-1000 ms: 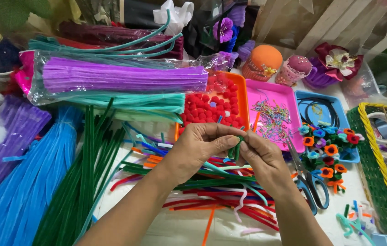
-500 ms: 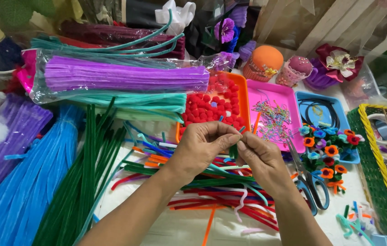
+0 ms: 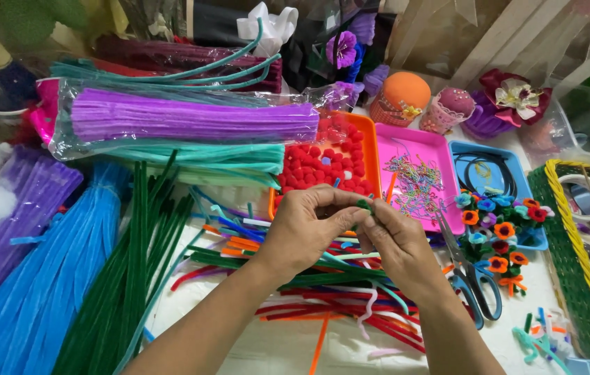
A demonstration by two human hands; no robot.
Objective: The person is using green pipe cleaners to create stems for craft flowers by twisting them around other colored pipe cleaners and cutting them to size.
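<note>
Head view, looking down at a craft counter crowded with pipe cleaners. Two bare hands meeting at centre: left hand and right hand, fingertips pinched together on a small green piece, held just above the counter, in front of the orange tray. Both grips narrow, closed on that green piece; too small to tell its exact form. Beneath the hands, a loose heap of mixed stems in red, green, orange and blue. To the left, a fan of dark green stems, then a blue bundle and a purple bundle. Behind, a clear bag of purple stems lying over teal stems. Orange tray filled with red pompoms; beside it a pink tray with small metal bits, then a blue tray with black cord. Just right of the right hand, blue-handled scissors and a cluster of small flowers. At far right, a green and yellow woven basket.
</note>
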